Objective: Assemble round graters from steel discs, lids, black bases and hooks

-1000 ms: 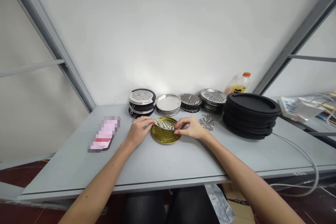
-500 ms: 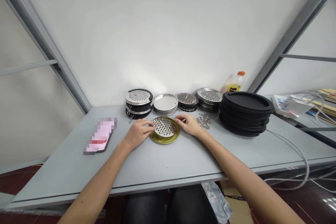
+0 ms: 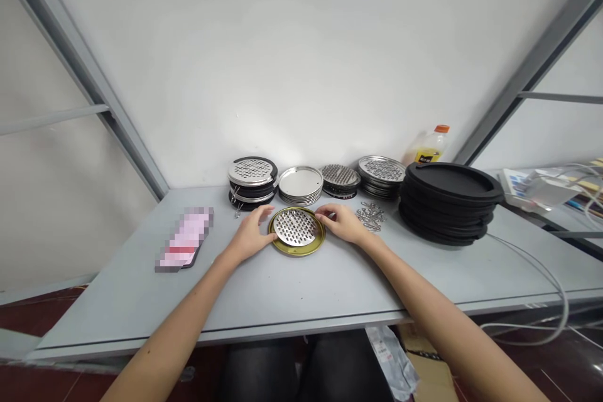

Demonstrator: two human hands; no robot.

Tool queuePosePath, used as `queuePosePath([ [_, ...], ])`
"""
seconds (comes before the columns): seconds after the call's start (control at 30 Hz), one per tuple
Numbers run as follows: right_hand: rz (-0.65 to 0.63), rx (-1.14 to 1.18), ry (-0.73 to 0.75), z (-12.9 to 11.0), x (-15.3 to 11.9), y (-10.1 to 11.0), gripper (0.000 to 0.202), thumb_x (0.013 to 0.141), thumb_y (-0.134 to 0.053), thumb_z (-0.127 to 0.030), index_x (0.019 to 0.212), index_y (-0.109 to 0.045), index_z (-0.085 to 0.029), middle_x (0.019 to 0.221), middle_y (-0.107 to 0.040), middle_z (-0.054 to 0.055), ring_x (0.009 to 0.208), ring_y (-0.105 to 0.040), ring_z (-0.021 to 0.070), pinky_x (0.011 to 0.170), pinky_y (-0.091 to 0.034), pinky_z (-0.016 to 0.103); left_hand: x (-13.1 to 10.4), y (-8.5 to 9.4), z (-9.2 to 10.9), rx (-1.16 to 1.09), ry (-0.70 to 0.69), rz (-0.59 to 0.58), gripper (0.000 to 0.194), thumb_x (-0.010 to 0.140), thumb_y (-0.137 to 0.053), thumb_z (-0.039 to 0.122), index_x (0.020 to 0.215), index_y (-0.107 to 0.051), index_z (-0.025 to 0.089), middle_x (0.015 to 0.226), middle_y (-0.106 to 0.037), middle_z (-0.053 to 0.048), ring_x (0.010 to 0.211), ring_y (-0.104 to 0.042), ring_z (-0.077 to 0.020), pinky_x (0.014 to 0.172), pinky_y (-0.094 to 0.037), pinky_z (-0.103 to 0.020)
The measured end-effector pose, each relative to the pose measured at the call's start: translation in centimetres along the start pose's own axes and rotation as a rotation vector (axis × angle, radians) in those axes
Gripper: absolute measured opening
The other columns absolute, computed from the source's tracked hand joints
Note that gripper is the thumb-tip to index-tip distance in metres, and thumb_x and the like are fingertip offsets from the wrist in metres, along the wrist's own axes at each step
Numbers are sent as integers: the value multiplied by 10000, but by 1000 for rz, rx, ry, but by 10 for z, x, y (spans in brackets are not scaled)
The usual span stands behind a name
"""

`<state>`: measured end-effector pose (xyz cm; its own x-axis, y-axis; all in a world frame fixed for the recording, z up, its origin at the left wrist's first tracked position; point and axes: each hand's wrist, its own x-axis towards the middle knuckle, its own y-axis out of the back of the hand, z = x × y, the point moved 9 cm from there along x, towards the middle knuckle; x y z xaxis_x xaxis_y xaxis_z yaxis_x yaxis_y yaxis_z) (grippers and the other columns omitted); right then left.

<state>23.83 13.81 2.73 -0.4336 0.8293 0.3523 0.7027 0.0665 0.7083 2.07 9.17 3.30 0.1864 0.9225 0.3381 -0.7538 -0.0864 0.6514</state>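
Note:
A round metal grater disc point(image 3: 295, 228) with raised teeth lies inside a shallow gold-coloured round dish point(image 3: 301, 252) on the table. At its left side is my left hand point(image 3: 252, 233), open, fingers spread from the thumb; the thumb tip meets the dish's rim. My right hand point(image 3: 343, 224) is at the upper right rim, thumb and fingertips closed on the dish's edge. Just right of that hand lies a loose pile of small metal clips point(image 3: 371, 216). Behind the dish stands a stack of plain silver round plates point(image 3: 300, 182).
Stacked grater discs with black rings point(image 3: 252, 172) stand at the back left. More grater discs point(image 3: 340, 176) and silver-rimmed graters point(image 3: 381, 169) sit further right. A tall stack of black rings point(image 3: 450, 210), a bottle point(image 3: 431, 146) and a phone point(image 3: 186, 240) are on the table.
My left hand has opened, its fingers lifting off the grater disc and spreading from the thumb. My right hand stays at the rim. The view has shifted slightly.

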Motion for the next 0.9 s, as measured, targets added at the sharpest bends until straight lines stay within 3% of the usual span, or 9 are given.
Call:
queuePosePath([
  [0.13, 7, -24, 16, -4, -1, 0, 195, 859, -561, -290, 921, -706, -175, 906, -701, 69, 731, -639, 179, 687, -512, 307, -1, -7, -7, -110, 54, -66, 611, 735, -652, 150, 1309, -446, 176, 1142, -657, -104, 1102, -622, -232, 1024, -458, -435],
  [0.23, 28, -12, 70, -12, -3, -2, 209, 867, -561, -294, 980, -691, -177, 1027, -666, 94, 851, -642, 200, 758, -522, 330, -2, -7, -4, -96, 45, -81, 636, 759, -667, 220, 1346, -423, 182, 1163, -649, -109, 1119, -612, -242, 1037, -444, -438],
  [0.43, -10, -42, 185, -33, -7, -16, 353, 849, -611, -325, 1166, -646, -173, 1230, -592, 149, 1161, -547, 280, 1026, -416, 459, -9, -14, 10, 68, -52, -184, 990, 602, -823, 489, 1428, -354, 207, 1409, -473, -166, 1287, -455, -367, 1062, -383, -523],
  [0.6, -118, -44, 268, -43, -12, -25, 393, 813, -662, -338, 1172, -647, -178, 1254, -575, 148, 1200, -509, 285, 1050, -390, 461, -10, -12, 20, 75, -113, -179, 936, 613, -812, 506, 1408, -388, 250, 1409, -481, -116, 1287, -450, -357, 1045, -407, -499],
  [0.9, -164, 4, 291, -47, -15, -23, 379, 751, -726, -335, 1101, -657, -206, 1219, -584, 118, 1158, -530, 270, 1024, -410, 430, -10, -12, 17, 88, -125, -187, 863, 621, -811, 479, 1372, -450, 258, 1351, -537, -90, 1243, -488, -343, 1006, -442, -458],
])
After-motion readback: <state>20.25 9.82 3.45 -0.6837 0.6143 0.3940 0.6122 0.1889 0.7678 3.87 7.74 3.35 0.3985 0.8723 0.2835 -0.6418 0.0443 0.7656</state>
